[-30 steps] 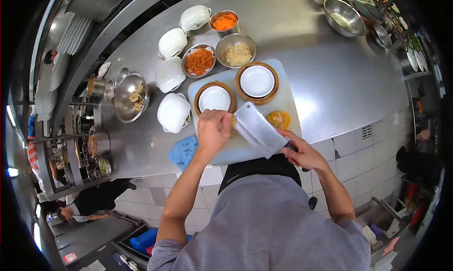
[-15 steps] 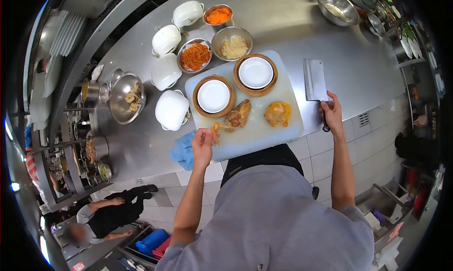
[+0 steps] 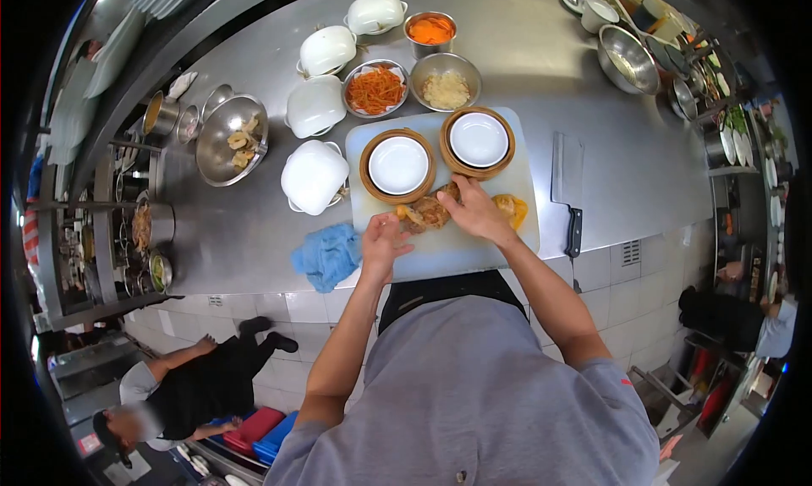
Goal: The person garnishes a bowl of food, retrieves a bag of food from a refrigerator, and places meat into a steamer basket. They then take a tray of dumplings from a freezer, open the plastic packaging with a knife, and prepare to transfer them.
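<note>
A browned piece of meat lies on the white cutting board, below two bamboo steamers with white dishes in them. My right hand is closed over the right end of the meat. At the meat's left end is my left hand, its fingers bent but apart, with nothing visible in them. A yellow-orange piece sits to the right, partly behind my right hand. The cleaver rests on the steel counter, right of the board, its black handle toward me.
Left of the board are a blue cloth and white lidded pots. Bowls of shredded carrot and pale chopped food stand behind it. A metal bowl is further left. One person is at lower left, another at far right.
My right hand has let go of the cleaver and moved left onto the meat. My left hand's fingers have spread, and the orange strip it held is no longer in it. The view has shifted.
</note>
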Demonstrator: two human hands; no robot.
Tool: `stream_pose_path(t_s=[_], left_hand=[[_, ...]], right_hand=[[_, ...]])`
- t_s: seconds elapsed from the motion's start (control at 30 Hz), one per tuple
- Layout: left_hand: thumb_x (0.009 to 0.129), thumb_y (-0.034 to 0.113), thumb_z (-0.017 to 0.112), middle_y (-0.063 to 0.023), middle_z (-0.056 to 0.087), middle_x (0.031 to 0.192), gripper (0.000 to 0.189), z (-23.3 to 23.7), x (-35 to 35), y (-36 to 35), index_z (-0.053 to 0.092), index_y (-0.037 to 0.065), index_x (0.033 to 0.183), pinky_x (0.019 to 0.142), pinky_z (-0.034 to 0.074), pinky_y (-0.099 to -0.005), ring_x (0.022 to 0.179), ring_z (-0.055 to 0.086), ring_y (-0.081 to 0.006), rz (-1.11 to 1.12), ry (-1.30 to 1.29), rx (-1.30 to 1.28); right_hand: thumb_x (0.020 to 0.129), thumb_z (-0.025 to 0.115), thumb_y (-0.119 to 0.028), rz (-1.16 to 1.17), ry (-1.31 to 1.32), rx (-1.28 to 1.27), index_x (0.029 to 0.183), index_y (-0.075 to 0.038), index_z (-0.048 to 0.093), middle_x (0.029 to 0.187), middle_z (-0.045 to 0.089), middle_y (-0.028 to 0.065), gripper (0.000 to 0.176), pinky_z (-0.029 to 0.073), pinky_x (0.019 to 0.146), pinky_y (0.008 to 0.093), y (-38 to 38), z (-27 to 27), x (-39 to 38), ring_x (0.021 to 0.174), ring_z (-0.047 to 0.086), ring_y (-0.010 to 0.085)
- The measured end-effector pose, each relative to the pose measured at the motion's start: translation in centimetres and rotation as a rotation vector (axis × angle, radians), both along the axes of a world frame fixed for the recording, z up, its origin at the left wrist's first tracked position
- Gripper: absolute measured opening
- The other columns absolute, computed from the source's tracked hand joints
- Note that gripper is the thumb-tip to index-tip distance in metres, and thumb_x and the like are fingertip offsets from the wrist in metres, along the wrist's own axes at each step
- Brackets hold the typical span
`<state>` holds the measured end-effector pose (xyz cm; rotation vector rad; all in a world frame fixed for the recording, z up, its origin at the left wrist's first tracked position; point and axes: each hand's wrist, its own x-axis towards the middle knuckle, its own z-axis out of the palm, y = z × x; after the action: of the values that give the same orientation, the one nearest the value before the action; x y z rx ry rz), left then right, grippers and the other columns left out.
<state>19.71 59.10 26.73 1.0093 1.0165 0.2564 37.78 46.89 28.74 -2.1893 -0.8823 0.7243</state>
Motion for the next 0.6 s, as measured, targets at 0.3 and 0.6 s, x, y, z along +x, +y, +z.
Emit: stream_pose_path(t_s=[0.3, 0.6], left_hand=[[0.091, 0.006, 0.065, -0.0055, 0.062, 0.108, 0.022, 1.6, -2.1, 0.5, 0.058, 0.008, 0.112, 0.078, 0.057, -0.036, 0.094, 0.064, -0.0175, -0.123, -0.064, -0.033], [0.077, -0.015, 0.052, -0.0122, 0.061, 0.118, 0.03, 5.7, 0.8, 11.5, 0.059, 0.001, 0.102, 0.085, 0.052, -0.0292, 0.111, 0.059, -0.0189, -0.354, -0.409, 0.587]], right_hand=[[0.093, 0.066, -0.024, -0.17, 0.783, 0.086, 0.114, 0.002, 0.061, 0.089, 0.064, 0.0077, 0.034, 0.055, 0.058, 0.0291, -1.8, -0.7, -0.5, 0.066, 0.062, 0.0143], [0.087, 0.067, -0.004, 0.055, 0.197, 0.513, 0.11, -0.002, 0.063, 0.113, 0.058, 0.0072, 0.024, 0.05, 0.078, 0.0272, 2.8, 4.7, 2.3, 0.096, 0.061, 0.0166]])
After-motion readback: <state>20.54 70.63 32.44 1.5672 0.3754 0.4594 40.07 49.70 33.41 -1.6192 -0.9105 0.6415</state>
